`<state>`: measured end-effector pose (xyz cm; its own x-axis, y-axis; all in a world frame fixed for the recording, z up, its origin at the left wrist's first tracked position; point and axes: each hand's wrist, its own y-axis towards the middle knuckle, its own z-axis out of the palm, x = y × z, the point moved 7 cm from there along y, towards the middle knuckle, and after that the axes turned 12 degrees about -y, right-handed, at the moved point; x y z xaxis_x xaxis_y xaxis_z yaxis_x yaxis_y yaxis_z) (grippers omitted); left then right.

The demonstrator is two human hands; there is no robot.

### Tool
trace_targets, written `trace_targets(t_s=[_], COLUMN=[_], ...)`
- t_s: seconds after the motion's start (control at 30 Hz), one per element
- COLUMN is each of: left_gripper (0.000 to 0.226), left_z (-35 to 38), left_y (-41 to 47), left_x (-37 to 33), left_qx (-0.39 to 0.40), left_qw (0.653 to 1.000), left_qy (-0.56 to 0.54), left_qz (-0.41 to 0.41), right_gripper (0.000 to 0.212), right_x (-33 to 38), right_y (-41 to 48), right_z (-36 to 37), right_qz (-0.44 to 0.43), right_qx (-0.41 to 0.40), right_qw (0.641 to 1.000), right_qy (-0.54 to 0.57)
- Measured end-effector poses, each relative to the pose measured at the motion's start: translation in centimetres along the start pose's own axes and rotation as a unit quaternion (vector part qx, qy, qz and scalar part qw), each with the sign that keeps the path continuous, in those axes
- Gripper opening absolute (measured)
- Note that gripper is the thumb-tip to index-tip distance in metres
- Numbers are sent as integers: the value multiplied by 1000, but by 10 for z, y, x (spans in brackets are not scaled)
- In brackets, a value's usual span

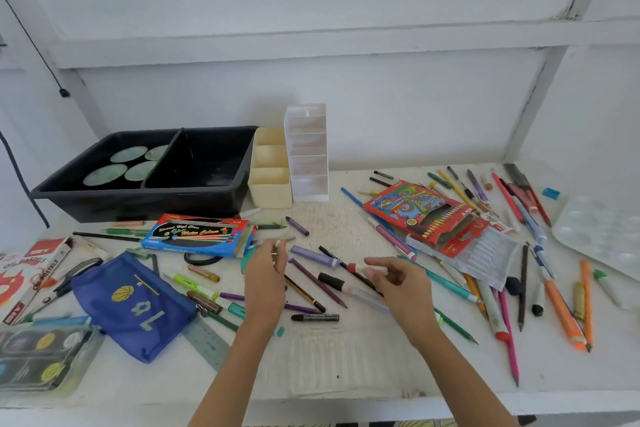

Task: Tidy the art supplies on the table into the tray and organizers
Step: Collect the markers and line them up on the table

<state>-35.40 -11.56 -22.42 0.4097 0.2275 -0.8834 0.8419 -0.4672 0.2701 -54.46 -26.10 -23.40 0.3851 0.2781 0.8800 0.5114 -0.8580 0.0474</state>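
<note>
Pens, pencils, crayons and markers lie scattered over the white table (346,357). My left hand (265,274) hovers mid-table, its fingers pinched on a small thin stick; what it is I cannot tell. My right hand (398,284) is beside it, fingers apart and empty, just above a black pen with a red band (349,269). A purple marker (313,256) lies between the hands. At the back stand a black two-part tray (204,196), a cream organizer (270,191) and a clear tiered organizer (308,156).
A blue watercolour box (197,236), blue pencil pouch (135,305), oil pastels box (31,274) and paint set (41,357) lie on the left. A red colour-pencil box (426,215) and white palette (602,232) are on the right. The tray's left half holds round discs (121,166).
</note>
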Motion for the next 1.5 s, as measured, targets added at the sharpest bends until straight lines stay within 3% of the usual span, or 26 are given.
trace_targets(t_s=[0.13, 0.4, 0.57, 0.73, 0.93, 1.03, 1.13, 1.23, 1.5], left_gripper=[24, 22, 31, 33, 28, 27, 29, 32, 34], left_z=[0, 26, 39, 49, 50, 49, 53, 66, 92], left_y=[-21, -112, -156, -178, -184, -184, -187, -192, -199], left_x=[-18, -59, -59, -55, -52, -54, -61, -63, -56], left_qx=[-29, 48, 62, 81, 77, 66, 73, 132, 278], left_qw=[998, 976, 972, 972, 974, 973, 975, 969, 947], left_qy=[-61, -213, -227, -220, -212, -220, -206, -192, -154], left_qz=[17, -4, 7, 13, 12, 14, 49, 82, 53], right_gripper=[14, 15, 18, 27, 35, 50, 44, 41, 49], right_x=[-4, -27, -23, -21, -34, -34, -35, -41, -52], right_y=[-9, -52, -85, -106, -120, -128, -131, -132, -128], right_z=[-20, -55, -65, -58, -45, -38, -38, -44, -48], right_qz=[34, 43, -53, -199, -238, -248, -241, -207, -217], right_qx=[5, -10, -42, -77, -30, -17, -21, -26, -7], right_qw=[996, 992, 998, 954, 925, 911, 925, 951, 959], right_qy=[85, 121, -18, -213, -296, -330, -294, -230, -183])
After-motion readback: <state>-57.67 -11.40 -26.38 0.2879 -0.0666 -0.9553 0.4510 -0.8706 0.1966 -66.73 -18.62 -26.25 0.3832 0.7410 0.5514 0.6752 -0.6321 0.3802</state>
